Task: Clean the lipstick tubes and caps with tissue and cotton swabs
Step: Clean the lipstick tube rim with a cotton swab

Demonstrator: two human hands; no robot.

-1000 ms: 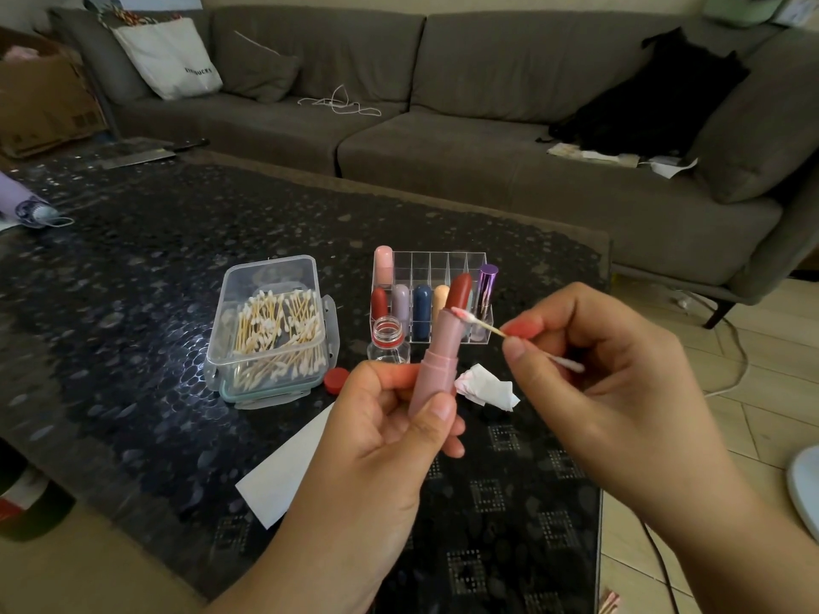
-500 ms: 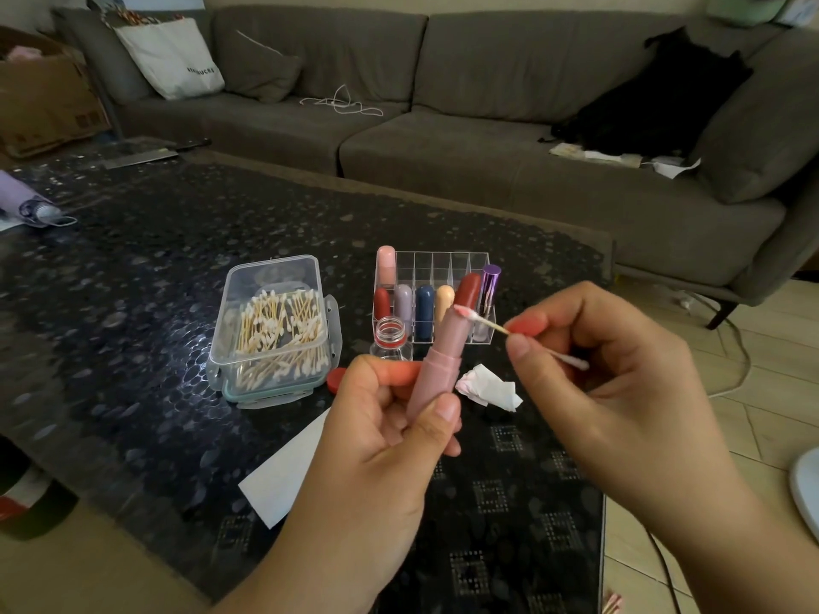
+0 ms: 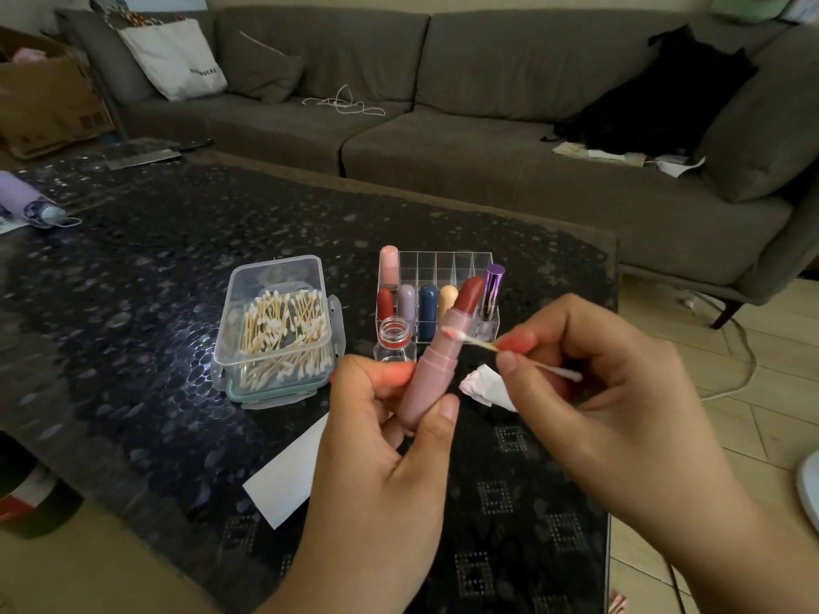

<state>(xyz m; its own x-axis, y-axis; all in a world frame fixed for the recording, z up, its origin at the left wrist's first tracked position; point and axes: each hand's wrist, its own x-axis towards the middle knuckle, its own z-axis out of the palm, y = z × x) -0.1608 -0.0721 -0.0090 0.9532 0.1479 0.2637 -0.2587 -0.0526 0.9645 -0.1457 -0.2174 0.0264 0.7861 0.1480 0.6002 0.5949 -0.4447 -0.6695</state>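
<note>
A: What do you hold in your left hand (image 3: 381, 432)?

B: You grip the pink lipstick tube (image 3: 432, 370) between the thumb and the curled fingers. It is tilted, with the red stick at the top, above the dark table (image 3: 133, 303).

A: And your right hand (image 3: 607, 392)?

B: You pinch a cotton swab (image 3: 509, 350) between thumb and forefinger; the other fingers are curled loosely. Its pink-stained tip lies against the tube, just under the red stick.

A: What is near?

B: Behind the tube stands a clear organizer (image 3: 443, 277) with more lipsticks. To its left is the swab box (image 3: 279, 330). A crumpled tissue (image 3: 485, 387) lies beside your right hand.
</note>
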